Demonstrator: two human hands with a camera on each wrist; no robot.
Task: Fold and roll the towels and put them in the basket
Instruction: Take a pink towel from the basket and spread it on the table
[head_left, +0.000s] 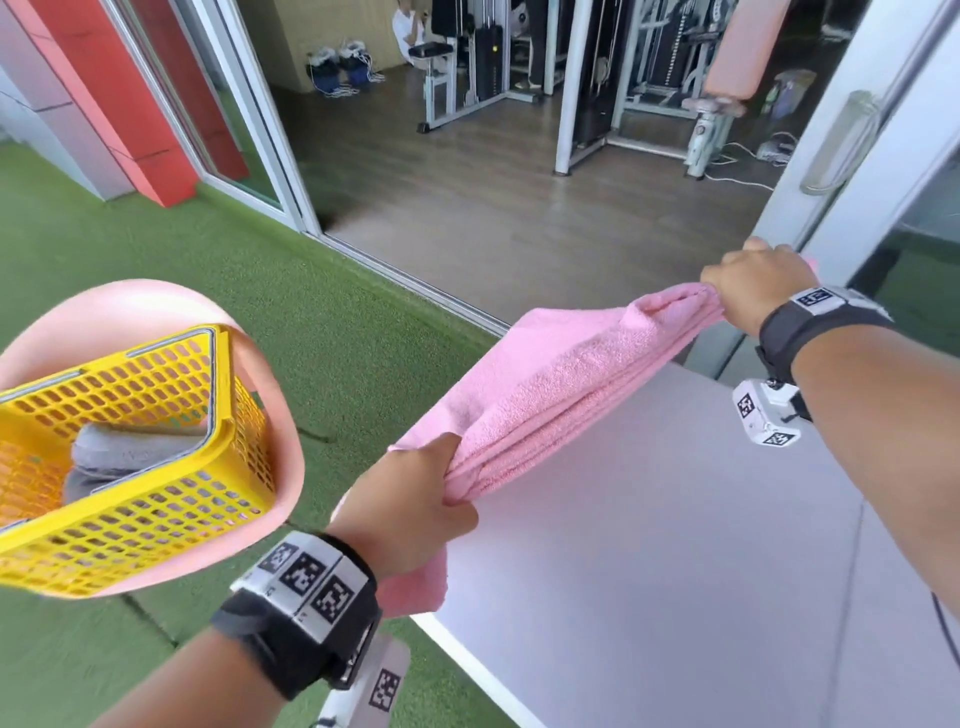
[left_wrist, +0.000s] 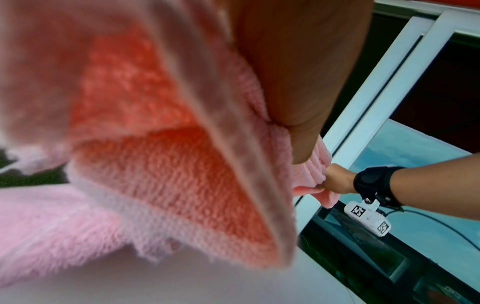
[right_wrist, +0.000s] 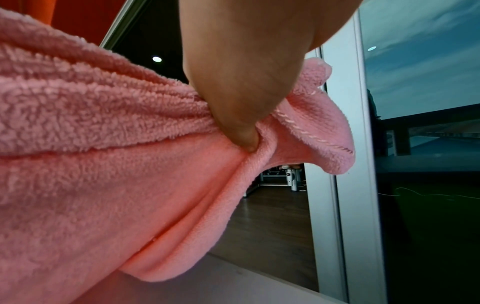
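Observation:
A pink towel (head_left: 566, 379), folded into several layers, is stretched in the air above the white table (head_left: 675, 545). My left hand (head_left: 415, 504) grips its near end; a corner hangs down below that hand. My right hand (head_left: 753, 286) pinches the far end, bunched between the fingers. The left wrist view shows the towel's layers (left_wrist: 166, 164) up close and my right hand (left_wrist: 337, 181) far off. In the right wrist view my thumb (right_wrist: 241, 102) presses into the towel (right_wrist: 103, 164). A yellow basket (head_left: 130, 457) at the left holds a rolled grey towel (head_left: 124, 452).
The basket sits on a pink round seat (head_left: 280, 415) over green turf (head_left: 337, 338). A white sliding door frame (head_left: 857, 156) stands close behind my right hand. Beyond the door sill are a wooden floor and gym machines (head_left: 467, 62).

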